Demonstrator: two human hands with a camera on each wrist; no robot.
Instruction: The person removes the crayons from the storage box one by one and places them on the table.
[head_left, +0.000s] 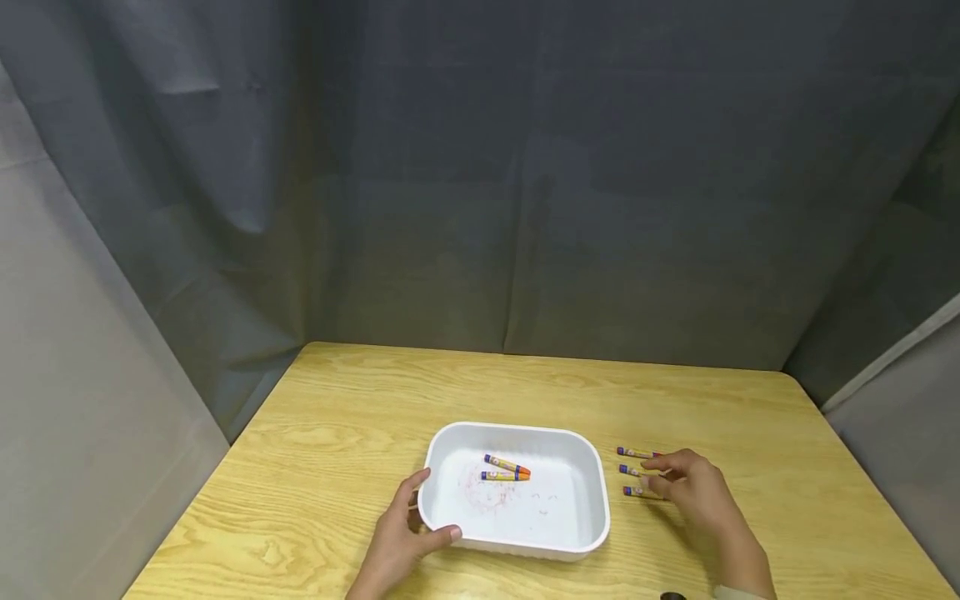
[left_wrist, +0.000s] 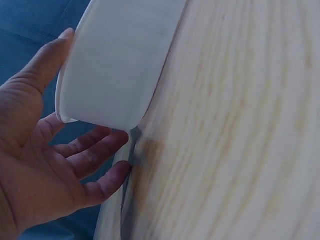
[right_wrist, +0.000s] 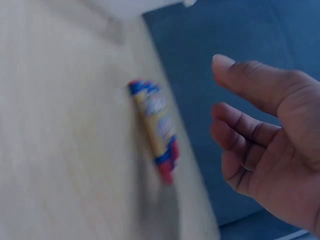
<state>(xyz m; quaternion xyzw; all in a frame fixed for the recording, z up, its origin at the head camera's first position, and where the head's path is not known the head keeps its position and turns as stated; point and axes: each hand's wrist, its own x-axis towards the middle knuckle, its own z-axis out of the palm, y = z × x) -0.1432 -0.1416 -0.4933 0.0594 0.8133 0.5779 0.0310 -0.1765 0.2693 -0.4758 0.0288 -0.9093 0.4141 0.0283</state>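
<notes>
My right hand (head_left: pixel 701 496) hung over the crayons on the bench (head_left: pixel 300 500), holding nothing: the thumb stood apart from the bent fingers, leaving a moderate gap between the tips. In the right wrist view those tips looked clear of the crayons. My left hand (head_left: pixel 401 533) gripped the near left corner of a white tray (head_left: pixel 558 521), the thumb on the near rim, a finger at the left rim and the others curled by the outer wall.

Three crayons lay on the bench just right of the tray, one above another as seen from my head: the far crayon (head_left: pixel 633 452), the middle crayon (head_left: pixel 628 470) and the near crayon (head_left: pixel 637 492), partly covered by my fingers. Inside the tray were two more, an upper crayon (head_left: pixel 504 463) with a red-orange tip slanting toward a lower crayon (head_left: pixel 498 477) with an orange tip.

Their wrappers were yellow with blue bands and a small printed emblem, but the lettering was too small and blurred for me to read. Faint reddish marks showed on the tray's floor.
</notes>
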